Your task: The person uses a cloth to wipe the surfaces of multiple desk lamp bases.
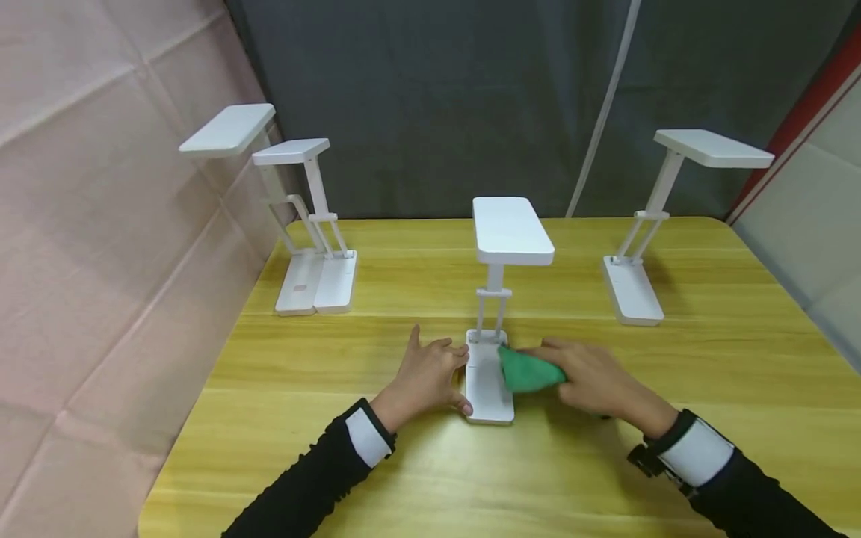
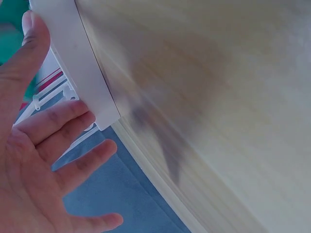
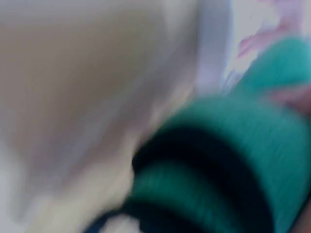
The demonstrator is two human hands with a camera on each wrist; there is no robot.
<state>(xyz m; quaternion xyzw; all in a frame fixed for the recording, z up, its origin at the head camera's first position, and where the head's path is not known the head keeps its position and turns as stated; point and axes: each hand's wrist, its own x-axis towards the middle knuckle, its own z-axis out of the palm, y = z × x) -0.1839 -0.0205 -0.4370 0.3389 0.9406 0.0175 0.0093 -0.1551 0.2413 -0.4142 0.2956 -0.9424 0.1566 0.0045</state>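
Observation:
A white desk lamp (image 1: 490, 388) stands upright at the middle of the table, its flat head (image 1: 513, 232) tilted over toward the back. My left hand (image 1: 427, 377) rests against the left side of its base. In the left wrist view, the thumb and two fingers touch the base (image 2: 80, 53), while the other fingers spread away. My right hand (image 1: 595, 377) grips a green cloth (image 1: 531, 371) and presses it against the right edge of the base. In the right wrist view, the cloth (image 3: 243, 126) is blurred and hides most of the hand.
Two more white lamps stand side by side at the back left, one nearer (image 1: 334, 280) and one behind (image 1: 296, 284). Another lamp (image 1: 634, 291) stands at the back right. A dark curtain (image 1: 430, 112) hangs behind the wooden table (image 1: 303, 463).

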